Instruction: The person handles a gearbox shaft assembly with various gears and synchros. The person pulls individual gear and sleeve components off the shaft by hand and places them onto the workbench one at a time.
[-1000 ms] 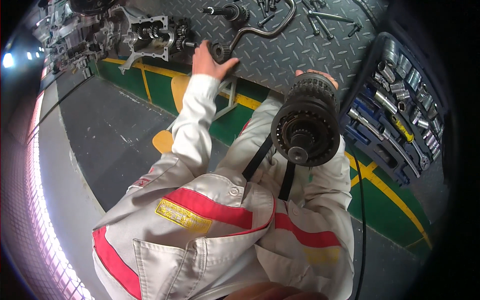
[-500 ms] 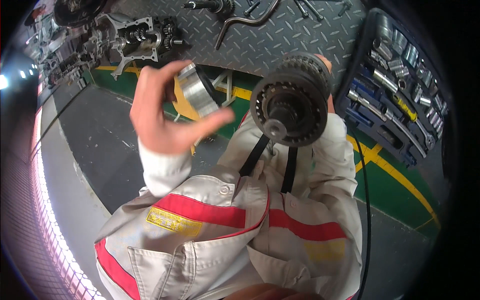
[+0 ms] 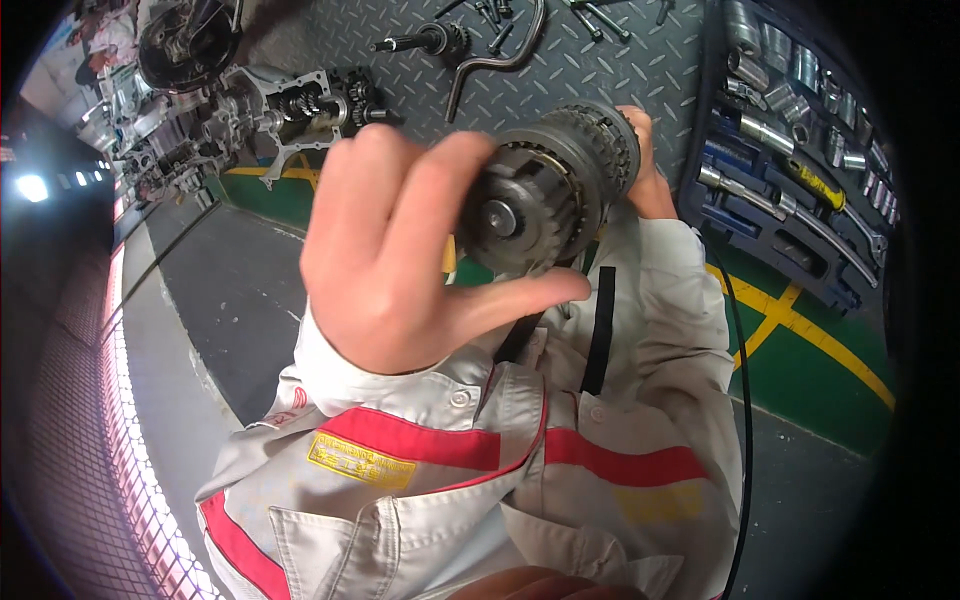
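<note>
A gear shaft assembly point(image 3: 600, 140), with several dark toothed rings stacked along it, is tilted toward me in front of my body. My right hand point(image 3: 650, 170) grips it from the far right side, its fingers mostly hidden behind the gears. At the near end, around the bright round shaft tip, sits a toothed gear point(image 3: 525, 235). My left hand point(image 3: 385, 250) is curled around this gear, index finger over its top left and thumb stretched below. The gear lies against the larger ring behind it; whether it is fully seated I cannot tell.
A treadplate bench top point(image 3: 400, 80) carries a smaller gear shaft point(image 3: 425, 40), a bent metal bar point(image 3: 490, 62) and several bolts point(image 3: 600, 20). Opened gearbox housings point(image 3: 300, 110) stand at the far left. A blue socket-tool case point(image 3: 780, 240) lies at the right, a black cable point(image 3: 740, 400) below it.
My left hand has moved right, bringing the shiny-sided gear from beside the shaft onto its near end. My right hand still holds the assembly, now tilted slightly differently.
</note>
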A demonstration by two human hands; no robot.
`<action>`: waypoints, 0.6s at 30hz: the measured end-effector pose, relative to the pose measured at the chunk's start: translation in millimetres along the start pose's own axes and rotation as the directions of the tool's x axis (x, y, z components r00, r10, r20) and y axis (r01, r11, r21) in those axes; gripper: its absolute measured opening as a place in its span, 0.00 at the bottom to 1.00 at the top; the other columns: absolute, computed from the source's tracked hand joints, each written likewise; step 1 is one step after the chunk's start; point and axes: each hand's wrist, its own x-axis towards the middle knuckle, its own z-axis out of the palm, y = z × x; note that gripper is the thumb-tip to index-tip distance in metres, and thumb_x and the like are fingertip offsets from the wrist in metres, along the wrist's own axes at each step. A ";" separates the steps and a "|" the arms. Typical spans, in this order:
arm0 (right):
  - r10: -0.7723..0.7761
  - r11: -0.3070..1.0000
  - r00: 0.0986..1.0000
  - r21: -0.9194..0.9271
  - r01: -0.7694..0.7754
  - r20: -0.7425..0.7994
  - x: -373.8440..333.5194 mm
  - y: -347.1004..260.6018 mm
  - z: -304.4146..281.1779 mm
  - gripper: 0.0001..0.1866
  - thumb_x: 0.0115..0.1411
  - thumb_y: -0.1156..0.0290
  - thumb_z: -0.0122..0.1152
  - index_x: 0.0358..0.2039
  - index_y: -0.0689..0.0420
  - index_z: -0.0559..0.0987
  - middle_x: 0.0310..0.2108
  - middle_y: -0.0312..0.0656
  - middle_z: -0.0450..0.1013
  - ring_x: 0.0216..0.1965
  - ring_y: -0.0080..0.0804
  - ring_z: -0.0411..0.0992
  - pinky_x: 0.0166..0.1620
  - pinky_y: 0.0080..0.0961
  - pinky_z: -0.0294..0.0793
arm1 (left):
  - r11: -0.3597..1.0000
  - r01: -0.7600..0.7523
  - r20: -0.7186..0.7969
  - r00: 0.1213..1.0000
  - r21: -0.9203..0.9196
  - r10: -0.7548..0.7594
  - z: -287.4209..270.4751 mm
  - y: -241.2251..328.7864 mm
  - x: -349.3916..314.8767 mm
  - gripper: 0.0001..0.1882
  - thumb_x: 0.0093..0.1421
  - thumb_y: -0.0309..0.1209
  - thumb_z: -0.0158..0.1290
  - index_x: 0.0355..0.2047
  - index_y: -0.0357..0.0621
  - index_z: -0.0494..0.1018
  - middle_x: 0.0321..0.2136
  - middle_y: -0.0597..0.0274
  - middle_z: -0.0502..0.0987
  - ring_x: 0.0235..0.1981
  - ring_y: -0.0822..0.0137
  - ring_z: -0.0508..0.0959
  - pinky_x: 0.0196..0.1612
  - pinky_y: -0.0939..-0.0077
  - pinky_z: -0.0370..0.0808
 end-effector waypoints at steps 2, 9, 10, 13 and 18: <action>-0.018 1.000 0.999 0.018 0.019 -0.030 -1.5 0.9 -0.2 0.07 0.36 0.73 0.64 0.17 0.61 0.75 0.17 0.43 0.71 0.17 0.41 0.69 0.22 0.29 0.68 | 1.000 -0.017 0.003 1.000 -0.002 0.017 4.4 1.7 1.2 0.40 0.25 0.49 0.72 0.35 0.34 0.74 0.22 0.63 0.66 0.20 0.71 0.65 0.21 0.81 0.62; 0.016 0.996 0.999 0.090 -0.013 -0.032 -4.8 6.9 1.4 0.08 0.36 0.72 0.63 0.18 0.61 0.75 0.17 0.45 0.69 0.17 0.43 0.68 0.21 0.30 0.66 | 0.991 0.004 -0.164 0.986 -0.131 -0.026 30.7 -4.8 -5.1 0.39 0.27 0.53 0.71 0.35 0.37 0.75 0.22 0.64 0.67 0.21 0.71 0.64 0.22 0.80 0.61; 0.016 0.996 0.999 0.083 -0.013 -0.030 -5.8 7.0 1.6 0.09 0.36 0.72 0.63 0.18 0.62 0.75 0.17 0.46 0.69 0.17 0.44 0.68 0.21 0.30 0.66 | 0.989 -0.005 -0.169 0.985 -0.146 -0.020 32.3 -5.8 -4.8 0.39 0.28 0.53 0.71 0.35 0.37 0.75 0.22 0.64 0.67 0.20 0.71 0.63 0.21 0.80 0.61; 0.004 0.998 0.999 0.059 -0.002 -0.044 -4.5 4.3 0.7 0.08 0.37 0.72 0.63 0.18 0.62 0.74 0.17 0.45 0.69 0.18 0.44 0.68 0.21 0.30 0.66 | 0.990 -0.026 -0.172 0.985 -0.141 0.002 35.3 -4.4 -3.9 0.39 0.28 0.55 0.70 0.35 0.38 0.75 0.23 0.65 0.68 0.20 0.71 0.62 0.21 0.80 0.61; 0.033 0.996 0.999 0.078 -0.032 -0.010 -6.6 6.3 1.0 0.08 0.37 0.72 0.63 0.18 0.61 0.75 0.17 0.45 0.69 0.19 0.44 0.69 0.22 0.30 0.66 | 0.993 -0.008 -0.157 0.988 -0.120 -0.011 38.0 -3.2 -6.9 0.40 0.27 0.55 0.71 0.36 0.39 0.75 0.22 0.66 0.68 0.22 0.70 0.63 0.23 0.78 0.62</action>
